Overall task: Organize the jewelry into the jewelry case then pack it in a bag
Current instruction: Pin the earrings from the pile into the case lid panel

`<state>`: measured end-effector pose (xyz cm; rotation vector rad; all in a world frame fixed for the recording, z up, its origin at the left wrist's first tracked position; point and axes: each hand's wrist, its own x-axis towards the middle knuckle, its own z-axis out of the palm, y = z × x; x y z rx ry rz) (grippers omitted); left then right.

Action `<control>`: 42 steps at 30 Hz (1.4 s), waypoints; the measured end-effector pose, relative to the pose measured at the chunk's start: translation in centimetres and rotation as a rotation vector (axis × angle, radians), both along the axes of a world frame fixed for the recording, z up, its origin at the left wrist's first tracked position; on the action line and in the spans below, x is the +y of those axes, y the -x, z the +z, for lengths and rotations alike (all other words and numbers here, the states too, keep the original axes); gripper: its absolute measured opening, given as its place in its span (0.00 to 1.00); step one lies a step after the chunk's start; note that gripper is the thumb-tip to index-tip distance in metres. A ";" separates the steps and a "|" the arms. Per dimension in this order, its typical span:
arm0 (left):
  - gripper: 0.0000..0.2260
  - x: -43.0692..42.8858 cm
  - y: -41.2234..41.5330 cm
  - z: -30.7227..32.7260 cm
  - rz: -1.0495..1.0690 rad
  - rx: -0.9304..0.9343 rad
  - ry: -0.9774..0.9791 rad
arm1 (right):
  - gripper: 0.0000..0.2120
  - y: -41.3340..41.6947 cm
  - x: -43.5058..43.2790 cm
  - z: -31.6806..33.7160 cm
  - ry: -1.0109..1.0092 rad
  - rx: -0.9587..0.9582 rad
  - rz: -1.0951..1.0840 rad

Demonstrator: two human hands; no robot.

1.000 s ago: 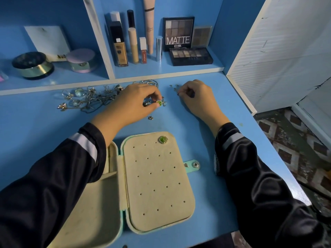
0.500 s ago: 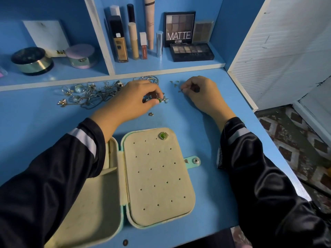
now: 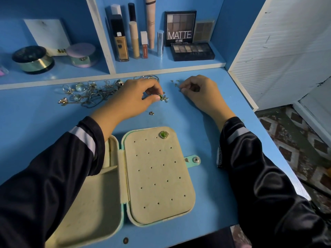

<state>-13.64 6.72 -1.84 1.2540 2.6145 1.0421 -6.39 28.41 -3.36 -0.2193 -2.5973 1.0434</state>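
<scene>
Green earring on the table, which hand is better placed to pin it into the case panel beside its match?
Left. The left hand already pinches the green earring, just beyond the open case panel; the right hand is curled at tiny pieces farther right.

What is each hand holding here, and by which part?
The left hand pinches a small green-stone earring by its left edge, between thumb and forefinger. The right hand pinches a tiny dark piece, too small to identify.
</scene>
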 end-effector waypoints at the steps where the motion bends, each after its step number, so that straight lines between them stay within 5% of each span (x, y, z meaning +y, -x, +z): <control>1: 0.04 0.0 0.0 0.0 0.005 -0.006 -0.002 | 0.04 0.0 0.1 0.0 0.013 0.003 -0.005; 14: 0.05 0.1 -0.1 0.1 0.026 -0.023 -0.067 | 0.03 0.3 0.3 -0.2 0.067 0.035 -0.176; 42: 0.04 0.0 -0.6 0.5 0.063 -0.106 -0.140 | 0.03 0.3 -0.5 0.2 0.058 0.010 -0.147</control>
